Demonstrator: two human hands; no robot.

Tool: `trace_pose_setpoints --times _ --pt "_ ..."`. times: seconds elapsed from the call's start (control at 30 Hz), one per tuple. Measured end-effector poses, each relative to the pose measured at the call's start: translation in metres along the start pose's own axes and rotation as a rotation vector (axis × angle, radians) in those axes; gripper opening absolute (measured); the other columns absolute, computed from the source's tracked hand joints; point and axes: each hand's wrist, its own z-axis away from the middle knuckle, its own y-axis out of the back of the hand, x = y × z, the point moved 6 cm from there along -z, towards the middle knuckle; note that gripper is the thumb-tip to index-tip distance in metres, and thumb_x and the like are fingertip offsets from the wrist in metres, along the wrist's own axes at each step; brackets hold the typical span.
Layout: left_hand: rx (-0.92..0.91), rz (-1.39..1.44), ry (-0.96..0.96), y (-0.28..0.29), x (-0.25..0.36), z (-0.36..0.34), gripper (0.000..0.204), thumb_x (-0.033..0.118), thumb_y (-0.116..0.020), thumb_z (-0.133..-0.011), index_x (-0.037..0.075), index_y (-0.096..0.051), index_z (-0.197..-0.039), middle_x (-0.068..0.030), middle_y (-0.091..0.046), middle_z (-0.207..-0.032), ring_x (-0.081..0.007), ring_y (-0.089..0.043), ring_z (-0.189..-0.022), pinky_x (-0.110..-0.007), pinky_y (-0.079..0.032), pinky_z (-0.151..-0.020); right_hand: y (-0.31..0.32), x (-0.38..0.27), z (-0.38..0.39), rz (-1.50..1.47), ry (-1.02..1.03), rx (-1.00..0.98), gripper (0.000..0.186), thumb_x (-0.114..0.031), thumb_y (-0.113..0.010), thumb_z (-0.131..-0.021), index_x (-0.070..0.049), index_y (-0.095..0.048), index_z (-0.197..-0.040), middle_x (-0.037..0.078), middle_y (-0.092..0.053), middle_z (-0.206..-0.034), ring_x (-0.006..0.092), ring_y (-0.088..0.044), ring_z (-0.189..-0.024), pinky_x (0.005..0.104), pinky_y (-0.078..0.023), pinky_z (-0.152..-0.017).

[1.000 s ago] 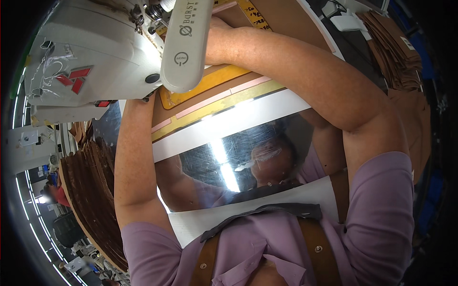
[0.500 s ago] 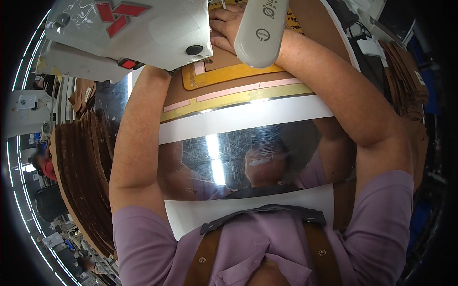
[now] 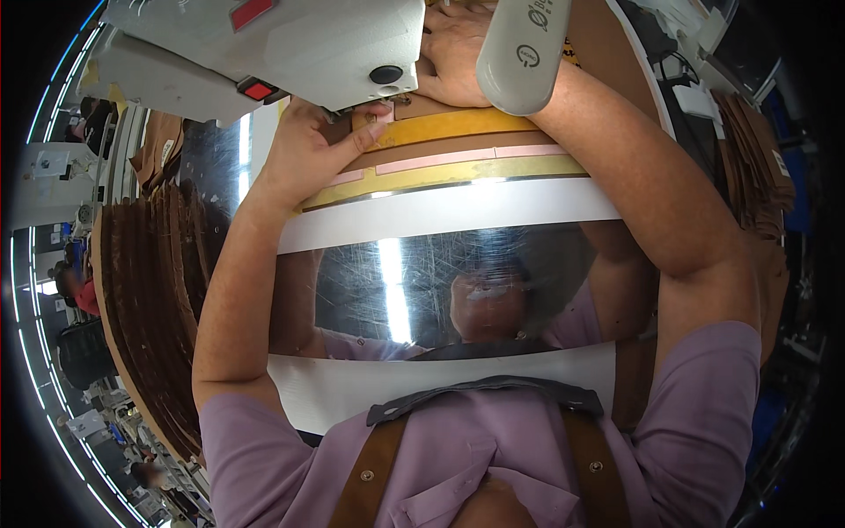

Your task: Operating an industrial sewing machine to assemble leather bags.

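Observation:
A yellow template frame (image 3: pixel 449 128) lies at the front of the sewing machine (image 3: pixel 343 53), with brown material inside it and a pink strip (image 3: pixel 386 113) at its corner. My left hand (image 3: pixel 304 158) spans the frame's left corner, thumb stretched out on it; the other fingers are partly hidden under the machine head. Beyond the frame, my right hand (image 3: pixel 458 62) lies flat with its fingers spread, pressing down. The machine head and a pale lamp arm (image 3: pixel 524 62) cover parts of it. In front runs a yellow-edged strip with pink pieces (image 3: pixel 440 160).
A scratched shiny metal plate (image 3: pixel 440 290) lies between my arms, bordered by white sheets (image 3: pixel 378 228). Stacks of brown pieces stand at the left (image 3: pixel 145 308) and the right (image 3: pixel 757 158). Other people are at work at far left.
My left hand has come out from behind the machine head onto the frame's corner. The machine, lamp and right hand appear shifted right and up in the picture.

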Motion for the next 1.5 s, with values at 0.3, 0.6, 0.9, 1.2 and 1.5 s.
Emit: trace_pose_setpoints --times 0.3,0.6,0.9,1.2,1.5 --pt "0.063 -0.342 -0.232 -0.012 0.038 0.025 0.036 0.032 -0.071 -0.089 0.012 -0.073 -0.119 -0.0079 -0.071 -0.117 -0.0290 -0.050 -0.114 -0.041 -0.036 -0.103 -0.004 0.006 0.000 0.027 0.078 0.010 0.050 -0.046 -0.061 -0.095 -0.008 -0.069 -0.127 0.018 -0.070 -0.123 0.0337 -0.068 -0.111 0.0441 -0.053 -0.100" --pt "0.109 -0.407 -0.301 -0.019 0.045 0.024 0.038 0.026 -0.072 -0.086 0.012 -0.069 -0.120 -0.0082 -0.072 -0.112 -0.0264 -0.058 -0.109 -0.043 -0.035 -0.101 -0.001 0.025 0.002 0.031 0.093 0.036 0.052 -0.047 -0.063 -0.093 -0.009 -0.069 -0.127 0.019 -0.070 -0.122 0.0357 -0.069 -0.109 0.0451 -0.054 -0.098" --pt "0.128 -0.490 -0.326 -0.022 0.050 0.026 0.043 0.033 -0.071 -0.085 0.013 -0.068 -0.123 -0.0082 -0.070 -0.101 -0.0237 -0.064 -0.094 -0.043 -0.037 -0.094 0.004 0.005 0.013 0.025 0.102 0.079 0.053 -0.048 -0.065 -0.091 -0.009 -0.070 -0.127 0.019 -0.070 -0.121 0.0377 -0.070 -0.106 0.0461 -0.054 -0.097" --pt "0.172 -0.655 -0.348 -0.020 0.055 0.025 0.048 0.047 -0.068 -0.087 0.013 -0.072 -0.120 -0.0065 -0.073 -0.105 -0.0187 -0.068 -0.084 -0.040 -0.042 -0.083 0.002 0.007 0.009 0.013 0.191 0.090 0.055 -0.049 -0.068 -0.088 -0.009 -0.071 -0.126 0.020 -0.070 -0.120 0.0397 -0.070 -0.104 0.0471 -0.055 -0.095" --pt "0.218 -0.658 -0.431 -0.021 0.054 0.030 0.048 0.046 -0.068 -0.087 0.012 -0.070 -0.121 -0.0065 -0.072 -0.094 -0.0181 -0.068 -0.076 -0.039 -0.043 -0.081 0.015 0.003 0.003 -0.013 -0.068 -0.234 0.075 -0.056 -0.072 -0.082 -0.006 -0.060 -0.137 0.025 -0.069 -0.120 0.0356 -0.070 -0.107 0.0444 -0.053 -0.099"
